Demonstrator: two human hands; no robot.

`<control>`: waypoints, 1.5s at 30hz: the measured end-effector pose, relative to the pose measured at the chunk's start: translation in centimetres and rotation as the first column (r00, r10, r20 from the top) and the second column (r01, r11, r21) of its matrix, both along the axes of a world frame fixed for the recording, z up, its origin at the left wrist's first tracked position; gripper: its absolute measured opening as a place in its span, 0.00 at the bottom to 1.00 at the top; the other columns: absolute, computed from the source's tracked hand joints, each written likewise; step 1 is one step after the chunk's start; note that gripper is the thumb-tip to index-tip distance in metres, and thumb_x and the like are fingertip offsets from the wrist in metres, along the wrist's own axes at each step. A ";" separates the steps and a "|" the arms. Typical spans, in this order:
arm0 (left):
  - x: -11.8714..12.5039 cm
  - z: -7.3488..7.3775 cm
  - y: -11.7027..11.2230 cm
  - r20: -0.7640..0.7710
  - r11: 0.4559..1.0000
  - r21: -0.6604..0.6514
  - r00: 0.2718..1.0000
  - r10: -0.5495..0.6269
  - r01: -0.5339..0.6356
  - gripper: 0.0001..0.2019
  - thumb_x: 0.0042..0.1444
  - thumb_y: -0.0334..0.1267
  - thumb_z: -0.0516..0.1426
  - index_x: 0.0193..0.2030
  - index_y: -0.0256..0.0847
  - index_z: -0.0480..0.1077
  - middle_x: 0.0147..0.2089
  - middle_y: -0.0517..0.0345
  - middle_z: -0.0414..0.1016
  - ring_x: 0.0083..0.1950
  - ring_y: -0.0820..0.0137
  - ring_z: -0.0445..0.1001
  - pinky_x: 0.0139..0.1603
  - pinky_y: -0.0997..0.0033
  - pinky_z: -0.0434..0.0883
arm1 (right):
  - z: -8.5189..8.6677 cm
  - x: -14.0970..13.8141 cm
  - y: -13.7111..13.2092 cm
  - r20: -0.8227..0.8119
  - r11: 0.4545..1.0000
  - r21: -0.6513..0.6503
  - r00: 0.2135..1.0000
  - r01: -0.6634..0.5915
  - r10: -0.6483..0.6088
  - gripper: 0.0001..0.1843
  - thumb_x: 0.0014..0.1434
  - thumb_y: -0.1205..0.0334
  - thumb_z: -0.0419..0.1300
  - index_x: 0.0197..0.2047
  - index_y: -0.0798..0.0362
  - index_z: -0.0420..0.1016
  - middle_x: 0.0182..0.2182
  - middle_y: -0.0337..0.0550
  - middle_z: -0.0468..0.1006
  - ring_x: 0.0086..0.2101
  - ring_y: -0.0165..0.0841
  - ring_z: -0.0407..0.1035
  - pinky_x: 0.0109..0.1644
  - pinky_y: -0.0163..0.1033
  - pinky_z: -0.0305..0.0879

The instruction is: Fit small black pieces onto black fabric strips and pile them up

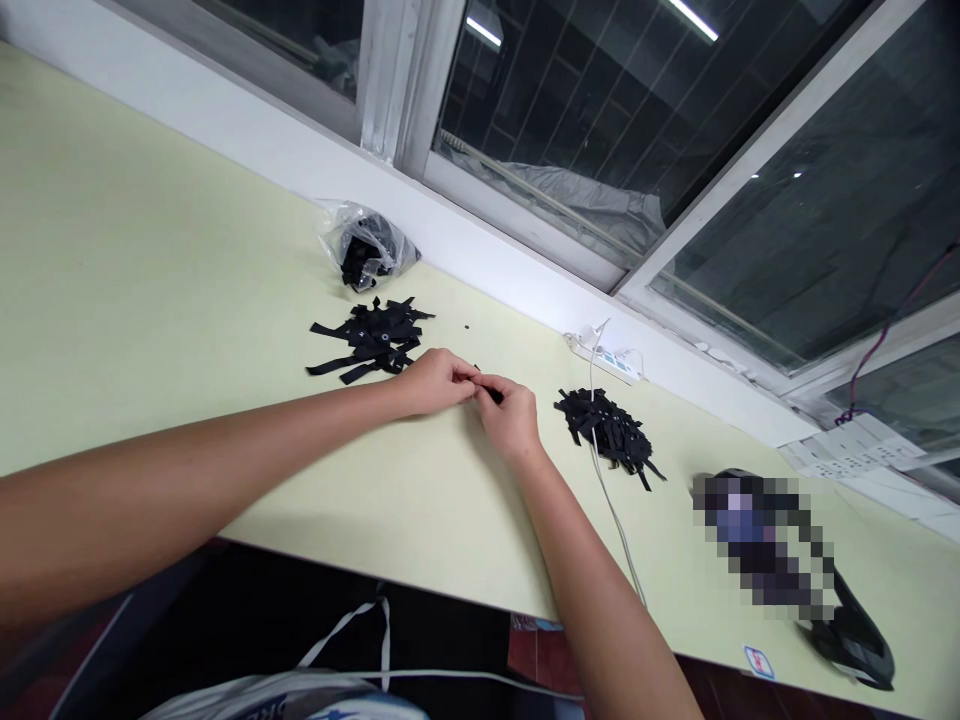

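Observation:
My left hand (433, 382) and my right hand (510, 415) meet above the pale yellow table (135, 300), fingertips pinched together on a small black strap piece (491, 393). Both hands are closed on it. A pile of black straps (373, 339) lies just left of my left hand. Another pile of black straps (609, 427) sits to the right of my right hand.
A clear plastic bag with black parts (364, 247) rests near the window sill. A white power strip (607, 358) lies by the wall, its white cable (611, 505) running over the right pile to the table edge. A dark blurred object (795, 560) lies at the right.

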State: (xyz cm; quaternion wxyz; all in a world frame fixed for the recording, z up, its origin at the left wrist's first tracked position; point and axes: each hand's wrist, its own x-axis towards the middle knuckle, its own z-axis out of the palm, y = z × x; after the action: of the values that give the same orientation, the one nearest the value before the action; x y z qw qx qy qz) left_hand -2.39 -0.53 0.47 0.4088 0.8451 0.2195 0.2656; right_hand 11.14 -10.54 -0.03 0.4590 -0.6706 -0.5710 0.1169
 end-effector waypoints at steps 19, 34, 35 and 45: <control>0.4 -0.2 0.0 0.009 0.998 -0.057 1.000 -0.024 0.024 0.17 0.53 0.29 0.52 0.43 0.39 0.80 0.35 0.58 0.81 0.38 0.69 0.77 0.38 0.74 0.70 | 0.1 -0.5 0.2 0.021 0.997 0.006 0.997 0.076 -0.076 0.12 0.57 0.61 0.57 0.40 0.50 0.81 0.34 0.40 0.83 0.33 0.34 0.74 0.42 0.39 0.69; -0.1 -0.7 2.2 0.026 0.982 0.148 0.993 0.119 -0.121 0.17 0.57 0.37 0.54 0.52 0.41 0.74 0.36 0.58 0.80 0.35 0.70 0.75 0.38 0.72 0.66 | -1.5 2.3 1.4 -0.149 0.990 -0.078 0.980 0.120 -0.130 0.09 0.55 0.55 0.55 0.36 0.49 0.72 0.30 0.38 0.77 0.31 0.34 0.70 0.36 0.38 0.64; -0.2 -0.6 2.2 0.033 0.981 0.144 0.991 0.129 -0.132 0.15 0.57 0.37 0.55 0.51 0.41 0.74 0.36 0.58 0.80 0.35 0.70 0.75 0.37 0.73 0.66 | -1.6 2.4 1.4 -0.167 0.989 -0.082 0.977 0.119 -0.131 0.09 0.55 0.55 0.56 0.36 0.49 0.72 0.31 0.38 0.77 0.31 0.33 0.70 0.35 0.37 0.64; -0.5 0.3 1.8 0.007 0.992 0.126 1.000 0.029 -0.030 0.13 0.59 0.46 0.56 0.39 0.40 0.77 0.30 0.59 0.79 0.32 0.71 0.74 0.34 0.74 0.65 | -1.4 2.7 1.4 -0.387 0.991 -0.066 0.912 0.120 -0.136 0.11 0.53 0.53 0.58 0.38 0.50 0.71 0.35 0.39 0.78 0.30 0.32 0.72 0.32 0.37 0.66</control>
State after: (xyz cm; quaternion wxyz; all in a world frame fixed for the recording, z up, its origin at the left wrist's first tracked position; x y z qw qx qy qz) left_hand -2.87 1.28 0.75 0.3514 0.8651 0.2137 0.2871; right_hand 13.88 -9.13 -1.44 0.5566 -0.6788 -0.4203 0.2295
